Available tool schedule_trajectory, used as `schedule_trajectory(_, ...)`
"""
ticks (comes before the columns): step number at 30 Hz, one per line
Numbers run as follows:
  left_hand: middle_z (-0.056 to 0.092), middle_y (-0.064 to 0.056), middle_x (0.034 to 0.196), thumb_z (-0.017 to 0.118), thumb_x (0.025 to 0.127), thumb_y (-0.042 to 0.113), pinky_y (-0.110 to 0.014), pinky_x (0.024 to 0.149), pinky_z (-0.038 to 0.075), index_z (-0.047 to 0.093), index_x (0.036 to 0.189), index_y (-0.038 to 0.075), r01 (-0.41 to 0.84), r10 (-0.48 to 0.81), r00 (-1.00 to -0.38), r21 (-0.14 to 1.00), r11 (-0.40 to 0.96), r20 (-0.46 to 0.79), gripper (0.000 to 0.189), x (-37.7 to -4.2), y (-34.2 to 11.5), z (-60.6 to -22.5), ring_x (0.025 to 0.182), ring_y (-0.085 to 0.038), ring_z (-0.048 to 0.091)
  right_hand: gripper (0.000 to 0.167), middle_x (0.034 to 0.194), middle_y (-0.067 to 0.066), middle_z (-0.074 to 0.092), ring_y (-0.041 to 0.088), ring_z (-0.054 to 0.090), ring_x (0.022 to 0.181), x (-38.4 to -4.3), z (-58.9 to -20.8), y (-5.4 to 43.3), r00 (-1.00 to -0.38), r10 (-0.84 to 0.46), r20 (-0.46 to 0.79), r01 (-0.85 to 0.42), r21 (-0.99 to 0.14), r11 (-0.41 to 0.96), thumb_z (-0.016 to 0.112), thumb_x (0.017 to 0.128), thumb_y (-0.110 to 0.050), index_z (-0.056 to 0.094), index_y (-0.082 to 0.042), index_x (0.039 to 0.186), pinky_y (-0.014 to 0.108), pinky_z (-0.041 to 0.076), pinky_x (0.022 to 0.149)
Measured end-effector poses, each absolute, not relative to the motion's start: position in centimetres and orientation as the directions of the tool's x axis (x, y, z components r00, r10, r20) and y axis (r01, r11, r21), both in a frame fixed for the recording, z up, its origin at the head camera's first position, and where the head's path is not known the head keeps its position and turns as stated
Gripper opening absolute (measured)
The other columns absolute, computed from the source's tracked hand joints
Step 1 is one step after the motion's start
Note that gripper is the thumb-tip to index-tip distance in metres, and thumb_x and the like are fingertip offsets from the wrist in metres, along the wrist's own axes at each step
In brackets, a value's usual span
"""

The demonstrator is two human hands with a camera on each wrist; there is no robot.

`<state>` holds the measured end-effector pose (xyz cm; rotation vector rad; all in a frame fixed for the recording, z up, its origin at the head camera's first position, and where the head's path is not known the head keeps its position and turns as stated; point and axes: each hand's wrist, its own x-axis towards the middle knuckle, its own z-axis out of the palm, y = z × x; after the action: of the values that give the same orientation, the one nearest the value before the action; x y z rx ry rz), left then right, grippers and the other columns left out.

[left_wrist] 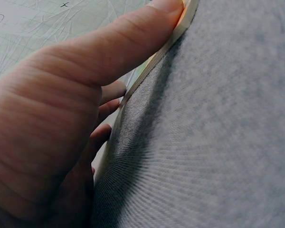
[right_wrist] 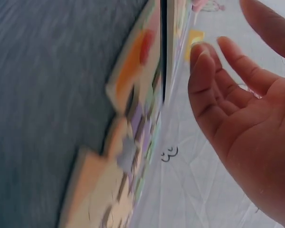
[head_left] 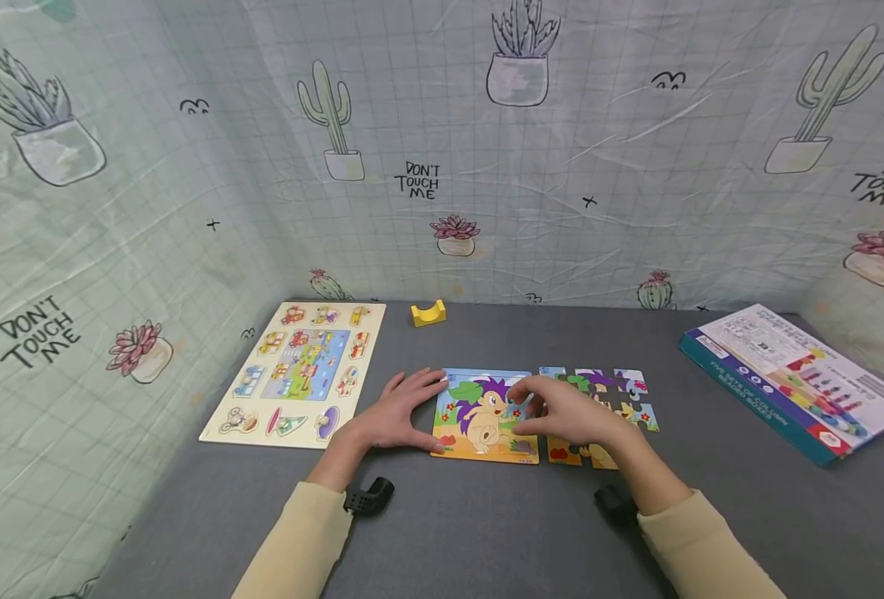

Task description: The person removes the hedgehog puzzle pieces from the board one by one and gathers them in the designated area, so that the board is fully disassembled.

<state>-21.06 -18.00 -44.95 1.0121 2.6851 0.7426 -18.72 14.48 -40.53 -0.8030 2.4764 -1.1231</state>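
A square picture puzzle board (head_left: 479, 456) with a purple-haired cartoon figure lies flat before me. My left hand (head_left: 397, 414) spreads along its left side, thumb at the near corner and index finger at the far one. In the left wrist view the thumb (left_wrist: 114, 45) rests on the board's edge. Above the board's right part hovers my right hand (head_left: 570, 413), fingers loosely bent and thumb apart. Nothing shows between its fingers in the right wrist view. Loose jigsaw pieces (head_left: 631, 383) of a similar picture lie right of the board, partly hidden under the right hand.
A cream puzzle board (head_left: 250, 424) with vehicle and toy pictures lies at the left. A yellow arched block (head_left: 429, 314) stands at the back. At the right is a flat game box (head_left: 793, 374). Behind the grey table (head_left: 486, 541) hangs a cactus-print cloth (head_left: 599, 150).
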Motion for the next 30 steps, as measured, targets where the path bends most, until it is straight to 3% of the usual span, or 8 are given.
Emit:
schedule_trajectory(14, 0.027, -0.007, 0.164, 0.081, 0.08, 0.052, -0.058, 0.118, 0.001, 0.037, 0.158, 0.01, 0.565, 0.659, -0.752, 0.517, 0.643, 0.003, 0.099, -20.9, -17.9, -45.1, 0.153, -0.03, 0.014, 0.04, 0.108, 0.005, 0.063, 0.022, 0.06, 0.095, -18.2, -41.0, 13.0, -0.804, -0.585, -0.107, -0.348, -0.713, 0.609, 0.082, 0.087, -0.019, 0.064, -0.001, 0.119, 0.042, 0.052, 0.087)
schedule_trajectory(23, 0.028, -0.008, 0.164, 0.082, 0.08, 0.051, -0.059, 0.118, 0.001, 0.037, 0.157, 0.01, 0.564, 0.658, -0.753, 0.522, 0.64, 0.008, 0.099, -20.9, -18.0, -45.0, 0.152, -0.031, 0.014, 0.037, 0.108, 0.004, 0.061, 0.022, 0.06, 0.098, -18.3, -41.4, 13.0, -0.783, -0.616, -0.089, -0.403, -0.682, 0.611, 0.083, 0.087, -0.018, 0.065, -0.002, 0.115, 0.043, 0.051, 0.09)
schedule_trajectory(30, 0.028, -0.008, 0.164, 0.082, 0.08, 0.05, -0.058, 0.118, 0.001, 0.037, 0.158, 0.009, 0.569, 0.659, -0.752, 0.517, 0.64, 0.011, 0.099, -21.0, -18.0, -44.8, 0.152, -0.031, 0.014, 0.037, 0.104, 0.003, 0.058, 0.018, 0.057, 0.094, -18.3, -41.5, 12.7, -0.815, -0.573, -0.089, -0.391, -0.645, 0.657, 0.084, 0.085, -0.019, 0.066, -0.003, 0.113, 0.041, 0.051, 0.088)
